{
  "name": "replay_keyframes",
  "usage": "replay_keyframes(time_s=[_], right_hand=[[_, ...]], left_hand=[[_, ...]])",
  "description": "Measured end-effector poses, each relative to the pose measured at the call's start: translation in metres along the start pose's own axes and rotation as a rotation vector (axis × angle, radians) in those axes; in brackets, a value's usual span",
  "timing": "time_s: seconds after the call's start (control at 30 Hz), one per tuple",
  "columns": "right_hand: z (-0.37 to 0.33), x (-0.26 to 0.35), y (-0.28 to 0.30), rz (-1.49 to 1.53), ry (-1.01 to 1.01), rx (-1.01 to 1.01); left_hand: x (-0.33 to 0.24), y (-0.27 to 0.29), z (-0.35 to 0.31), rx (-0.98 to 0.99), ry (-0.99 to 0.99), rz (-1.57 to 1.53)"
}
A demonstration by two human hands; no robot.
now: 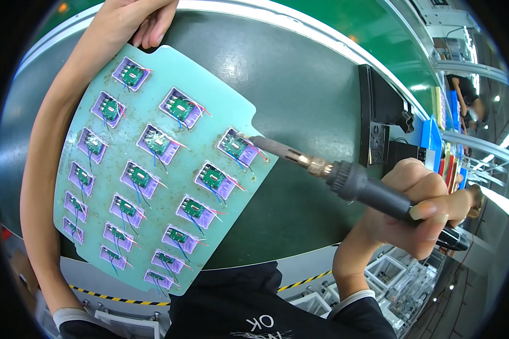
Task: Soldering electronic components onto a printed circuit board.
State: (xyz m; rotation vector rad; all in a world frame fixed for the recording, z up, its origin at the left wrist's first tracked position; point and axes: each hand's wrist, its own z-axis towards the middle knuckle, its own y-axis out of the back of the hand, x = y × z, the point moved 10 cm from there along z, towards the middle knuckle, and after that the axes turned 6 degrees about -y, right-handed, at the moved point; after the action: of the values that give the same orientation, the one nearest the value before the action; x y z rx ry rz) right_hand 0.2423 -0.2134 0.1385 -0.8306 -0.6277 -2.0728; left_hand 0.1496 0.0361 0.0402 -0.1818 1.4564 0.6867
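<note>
While the left hand (144, 20) is bent at the far edge of the pale green tray (220, 104) (whether it grips this edge, I cannot tell), the tray lies over the dark table (316, 101). From its left column to its right, all purple cases (193, 118) already contain a circuit board (131, 74) with wires. Above the right column's farthest case is the soldering iron (353, 183), so I judge this one unfinished; which other joints are done is too small to see. The right hand (421, 189) closes around the iron's handle.
</note>
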Motion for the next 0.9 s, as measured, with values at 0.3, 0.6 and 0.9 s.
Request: replay_keyframes(time_s=[0.3,0.6,0.9], right_hand=[[0.006,0.000,0.020,0.099,-0.022,-0.039],[-0.002,0.000,0.024,0.092,-0.016,-0.164],[-0.012,-0.001,-0.009,-0.004,0.002,0.125]], left_hand=[[0.002,0.005,0.001,-0.001,0.015,-0.006],[0.011,0.001,0.000,0.015,0.017,-0.077],[0.022,-0.004,-0.002,0.060,-0.009,-0.119]])
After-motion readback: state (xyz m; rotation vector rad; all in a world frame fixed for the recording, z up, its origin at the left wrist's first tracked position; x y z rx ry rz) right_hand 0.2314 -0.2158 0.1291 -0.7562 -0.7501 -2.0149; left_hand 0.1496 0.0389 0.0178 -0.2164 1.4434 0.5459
